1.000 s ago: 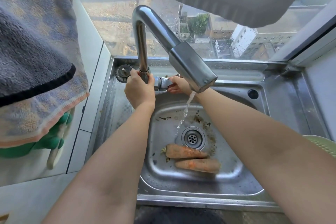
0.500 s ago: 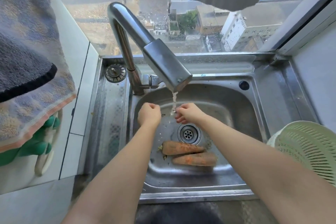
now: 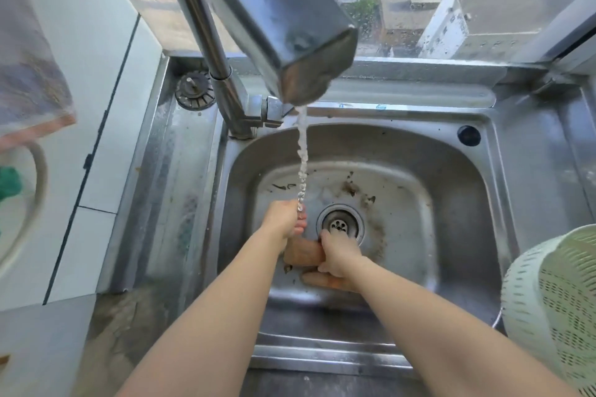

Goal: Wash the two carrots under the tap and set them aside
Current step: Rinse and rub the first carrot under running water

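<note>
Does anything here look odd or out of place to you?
Two small things. Brown grime is smeared on the sink floor around the drain. The strainer plug sits on the back left ledge beside the tap, not in the drain. Nothing looks spilled or broken.

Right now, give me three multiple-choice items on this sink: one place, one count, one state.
1. Where is the colander relative to the sink?
A. inside it B. on its left C. on its right
2. How many carrots lie in the sink?
A. one B. two C. four
3. What is the tap doing?
A. running B. off C. lying detached

Answers:
1 C: it stands at the sink's right edge.
2 B: the far carrot, gripped by the right hand, and the near carrot.
3 A: water falls onto the left hand.
</note>
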`<state>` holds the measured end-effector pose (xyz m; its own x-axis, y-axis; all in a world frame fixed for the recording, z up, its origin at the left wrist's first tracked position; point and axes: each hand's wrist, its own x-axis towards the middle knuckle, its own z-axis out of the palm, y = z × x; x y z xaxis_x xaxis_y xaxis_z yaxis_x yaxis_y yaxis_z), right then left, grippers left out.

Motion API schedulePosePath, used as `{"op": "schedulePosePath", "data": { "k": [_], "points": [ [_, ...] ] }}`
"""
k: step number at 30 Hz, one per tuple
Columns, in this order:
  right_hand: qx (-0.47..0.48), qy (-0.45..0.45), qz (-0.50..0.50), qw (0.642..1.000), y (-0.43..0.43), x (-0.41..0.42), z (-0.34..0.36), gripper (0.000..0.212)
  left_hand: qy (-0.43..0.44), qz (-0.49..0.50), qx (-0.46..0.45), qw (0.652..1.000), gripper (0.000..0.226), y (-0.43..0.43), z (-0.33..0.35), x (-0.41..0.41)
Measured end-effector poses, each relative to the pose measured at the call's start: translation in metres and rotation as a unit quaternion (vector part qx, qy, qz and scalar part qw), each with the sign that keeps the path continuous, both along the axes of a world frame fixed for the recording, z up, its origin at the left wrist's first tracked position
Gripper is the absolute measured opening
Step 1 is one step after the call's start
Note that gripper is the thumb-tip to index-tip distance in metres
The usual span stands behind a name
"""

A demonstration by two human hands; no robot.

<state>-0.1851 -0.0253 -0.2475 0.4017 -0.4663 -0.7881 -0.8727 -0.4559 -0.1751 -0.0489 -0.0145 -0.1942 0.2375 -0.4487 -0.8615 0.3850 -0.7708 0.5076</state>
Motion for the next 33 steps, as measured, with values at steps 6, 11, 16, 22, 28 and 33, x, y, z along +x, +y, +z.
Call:
{"op": "schedulePosePath", "data": {
  "k": [6, 11, 16, 22, 28, 33],
  "points": [
    [0.035, -0.094, -0.032, 0.994, -0.016, -0.008, 0.007, 0.057, -0.099, 0.003, 0.006, 0.995, 0.02, 0.02, -0.003, 0.001],
    [0.081, -0.175, -0.086, 0.977, -0.043, -0.008, 0.047, 0.035, -0.248, -0.05, 0.022, 0.967, 0.034, 0.037, 0.012, 0.004],
    [0.148, -0.216, -0.142, 0.955, -0.049, 0.0, 0.12, 0.043, -0.014, 0.21, -0.057, 0.976, 0.045, 0.034, 0.05, -0.001],
    [0.281, -0.257, -0.246, 0.892, -0.054, 0.0, 0.164, 0.043, -0.075, 0.316, -0.044, 0.945, 0.027, 0.015, 0.085, -0.005],
    [0.274, -0.42, -0.384, 0.776, -0.075, -0.009, 0.167, 0.033, 0.034, 0.41, 0.056, 0.91, 0.051, 0.021, 0.091, 0.0],
    [0.166, -0.504, -0.441, 0.724, -0.052, 0.022, 0.167, 0.016, 0.135, 0.305, 0.087, 0.939, 0.033, 0.029, 0.098, -0.01]
  ]
}}
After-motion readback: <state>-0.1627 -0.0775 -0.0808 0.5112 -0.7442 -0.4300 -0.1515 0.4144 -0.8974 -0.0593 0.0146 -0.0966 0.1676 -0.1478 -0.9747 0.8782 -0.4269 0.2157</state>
